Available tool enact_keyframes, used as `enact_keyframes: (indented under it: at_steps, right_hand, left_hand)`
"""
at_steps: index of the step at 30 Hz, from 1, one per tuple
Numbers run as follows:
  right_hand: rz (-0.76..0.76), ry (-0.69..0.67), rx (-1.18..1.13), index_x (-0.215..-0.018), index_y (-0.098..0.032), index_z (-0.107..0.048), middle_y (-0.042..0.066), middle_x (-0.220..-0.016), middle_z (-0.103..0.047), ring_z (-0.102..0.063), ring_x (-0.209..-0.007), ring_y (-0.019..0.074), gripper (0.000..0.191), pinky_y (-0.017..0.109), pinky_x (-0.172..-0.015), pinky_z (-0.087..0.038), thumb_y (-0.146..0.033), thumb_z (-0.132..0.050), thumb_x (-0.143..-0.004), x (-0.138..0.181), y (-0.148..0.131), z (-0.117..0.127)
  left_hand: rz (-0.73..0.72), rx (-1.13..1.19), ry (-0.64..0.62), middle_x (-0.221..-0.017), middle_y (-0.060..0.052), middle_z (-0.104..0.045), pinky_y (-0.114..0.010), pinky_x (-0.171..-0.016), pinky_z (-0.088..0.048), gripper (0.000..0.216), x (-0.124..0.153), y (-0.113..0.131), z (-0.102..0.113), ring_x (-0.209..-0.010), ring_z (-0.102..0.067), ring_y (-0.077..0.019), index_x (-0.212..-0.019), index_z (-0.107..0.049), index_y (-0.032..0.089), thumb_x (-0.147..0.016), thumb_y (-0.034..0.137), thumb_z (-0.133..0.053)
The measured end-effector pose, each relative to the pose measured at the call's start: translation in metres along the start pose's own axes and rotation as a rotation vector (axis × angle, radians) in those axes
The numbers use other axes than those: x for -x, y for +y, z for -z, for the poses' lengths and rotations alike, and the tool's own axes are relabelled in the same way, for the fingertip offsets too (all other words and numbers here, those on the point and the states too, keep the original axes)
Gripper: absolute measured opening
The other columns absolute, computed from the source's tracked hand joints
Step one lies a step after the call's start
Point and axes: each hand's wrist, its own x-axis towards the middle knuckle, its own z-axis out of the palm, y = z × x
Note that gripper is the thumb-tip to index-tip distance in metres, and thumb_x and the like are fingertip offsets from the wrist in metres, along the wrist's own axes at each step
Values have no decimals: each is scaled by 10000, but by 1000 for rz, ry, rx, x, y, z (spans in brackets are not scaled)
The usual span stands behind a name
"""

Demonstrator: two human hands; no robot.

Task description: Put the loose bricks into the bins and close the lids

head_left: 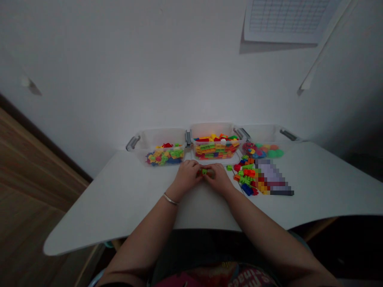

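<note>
Nearest: bracelet (170, 199) on the left wrist. Beyond it, left hand (188, 175) and right hand (220, 178) meet mid-tabletop (119, 199), knuckles up, each grip closed on one green brick (205, 172) pinched between them. At 3 o'clock of the right hand, just beside: loose bricks (247, 175), heaped. At 12 o'clock, three bins (209, 129) of bricks against the wall (149, 71).

The person is seen from their own head. Both forearms are bare from the elbow down, and the left hand (187, 175) and right hand (220, 178) are bare too. A thin, silver-coloured metal bangle (170, 199) circles the left wrist. A dark grey, plain fabric garment (194, 247) covers the lap. At the bottom edge the clothing carries a red printed patch (214, 277) with yellow marks and pale lettering, too blurred to read.
</note>
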Motion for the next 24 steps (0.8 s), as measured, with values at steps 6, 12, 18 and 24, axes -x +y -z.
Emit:
enact_keyframes:
  at_steps: [6,12,18,24]
  right_hand:
    - [-16,87,-96,-975,-207,-627,72,-995,-681,-601,-990,228,216,397,-907,-468,-210,-610,-760,0,3,-3]
    - [-39,12,-48,-890,-208,-641,62,-954,-687,-595,-989,234,131,406,-920,-456,-238,-658,-763,1,5,-10]
    - [-8,-24,-28,-864,-204,-638,54,-908,-689,-600,-955,231,119,393,-887,-466,-225,-660,-749,2,6,-12]
    - [-8,56,-170,-731,-224,-583,54,-932,-694,-627,-958,237,89,430,-902,-475,-291,-633,-761,1,15,-15]
  left_hand:
    - [-15,167,75,-1046,-79,-698,-391,-939,-415,292,1,-17,-15,-1024,-581,-237,-1080,-663,199,-827,342,-640]
    - [-18,181,73,-1026,-86,-706,-381,-919,-434,277,8,-18,-19,-992,-602,-236,-1066,-665,184,-815,294,-624]
    - [-11,224,32,-1040,-83,-703,-372,-910,-450,280,9,-20,-20,-980,-609,-227,-1054,-655,198,-778,231,-621]
    - [35,241,30,-962,-72,-694,-345,-861,-459,236,11,-24,-18,-912,-613,-212,-995,-637,194,-761,217,-617]
